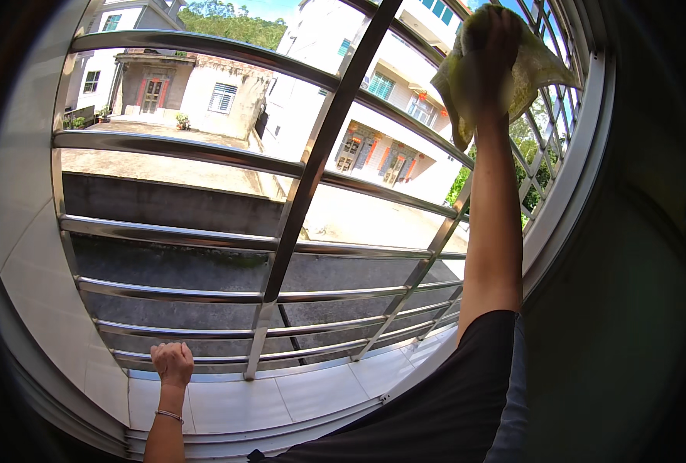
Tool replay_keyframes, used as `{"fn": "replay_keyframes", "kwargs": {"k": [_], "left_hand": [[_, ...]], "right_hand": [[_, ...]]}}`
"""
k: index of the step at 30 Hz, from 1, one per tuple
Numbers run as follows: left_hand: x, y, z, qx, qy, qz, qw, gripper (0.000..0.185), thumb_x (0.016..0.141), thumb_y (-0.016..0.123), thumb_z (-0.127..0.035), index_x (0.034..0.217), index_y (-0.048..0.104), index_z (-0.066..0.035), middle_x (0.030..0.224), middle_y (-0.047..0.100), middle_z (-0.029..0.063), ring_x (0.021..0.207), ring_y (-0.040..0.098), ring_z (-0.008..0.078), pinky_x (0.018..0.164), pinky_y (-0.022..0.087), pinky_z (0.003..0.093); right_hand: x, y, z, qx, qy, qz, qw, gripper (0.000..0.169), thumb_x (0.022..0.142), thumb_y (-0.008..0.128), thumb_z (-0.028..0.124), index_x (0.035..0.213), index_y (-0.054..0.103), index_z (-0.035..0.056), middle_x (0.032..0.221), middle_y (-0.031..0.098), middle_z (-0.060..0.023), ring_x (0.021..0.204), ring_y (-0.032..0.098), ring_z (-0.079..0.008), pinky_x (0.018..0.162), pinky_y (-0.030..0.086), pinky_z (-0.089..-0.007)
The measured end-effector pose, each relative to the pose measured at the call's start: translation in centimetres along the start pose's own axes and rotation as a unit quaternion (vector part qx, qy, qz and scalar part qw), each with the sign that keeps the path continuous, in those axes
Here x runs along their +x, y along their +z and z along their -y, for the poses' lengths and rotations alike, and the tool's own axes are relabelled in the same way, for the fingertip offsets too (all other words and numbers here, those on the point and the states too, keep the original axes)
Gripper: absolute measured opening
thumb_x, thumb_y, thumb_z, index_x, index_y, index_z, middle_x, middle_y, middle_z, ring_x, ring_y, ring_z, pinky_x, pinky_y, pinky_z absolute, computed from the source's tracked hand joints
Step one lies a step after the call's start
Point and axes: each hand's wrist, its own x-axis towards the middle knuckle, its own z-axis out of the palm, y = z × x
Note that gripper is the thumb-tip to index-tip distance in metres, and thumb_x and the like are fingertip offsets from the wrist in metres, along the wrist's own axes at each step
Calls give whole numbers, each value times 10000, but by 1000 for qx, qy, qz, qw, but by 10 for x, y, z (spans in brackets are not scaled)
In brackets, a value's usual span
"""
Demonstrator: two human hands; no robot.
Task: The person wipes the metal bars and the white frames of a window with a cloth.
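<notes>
High at the upper right, my right hand is raised on an outstretched arm and presses on a yellowish-green cloth that hangs out on both sides of it. The cloth lies near the top of the window by the metal grille; whether it touches glass or bars, I cannot tell. My left hand, with a bracelet on the wrist, is closed at the lowest bar of the stainless steel window grille, just above the tiled sill. Whether its fingers wrap the bar is hard to see.
A white tiled sill runs below the grille, with a metal window track on its near side. The window frame curves up the right. A tiled wall stands at left. Beyond the bars lie a paved yard and houses.
</notes>
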Motion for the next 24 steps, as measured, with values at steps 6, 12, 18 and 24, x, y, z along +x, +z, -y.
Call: {"fn": "replay_keyframes", "kwargs": {"k": [6, 12, 18, 24], "left_hand": [[1, 0, 1, -4, 15, 19, 1000, 320, 853, 572, -179, 553, 566, -66, 619, 603, 104, 646, 567, 282, 719, 387, 415], [1, -2, 2, -7, 4, 28, 1000, 314, 851, 573, -157, 559, 550, -46, 627, 592, 110, 653, 559, 280, 733, 392, 405], [3, -2, -3, -4, 2, 24, 1000, 295, 836, 577, -150, 563, 563, -42, 646, 607, 112, 661, 560, 279, 735, 393, 406], [2, -3, -8, -4, 3, 26, 1000, 301, 843, 575, -153, 567, 561, -33, 641, 600, 116, 651, 551, 279, 721, 388, 403]], "right_hand": [[48, 35, 69, 159, 96, 232, 955, 359, 933, 554, 212, 1261, 508, 72, 1231, 537, -94, 1168, 485, -273, 994, 396, -385], [36, 23, 36, 321, 214, 227, 894, 314, 965, 509, 279, 1204, 562, 84, 1147, 581, -52, 1061, 543, -211, 915, 439, -331], [-11, -11, -16, 389, 345, 178, 835, 330, 996, 463, 346, 1148, 616, 97, 1064, 626, -10, 954, 602, -150, 836, 483, -277], [-84, 23, -118, -116, 91, 57, 987, 314, 995, 406, 287, 1036, 661, 108, 1002, 676, -140, 886, 656, -262, 755, 518, -387]]}}
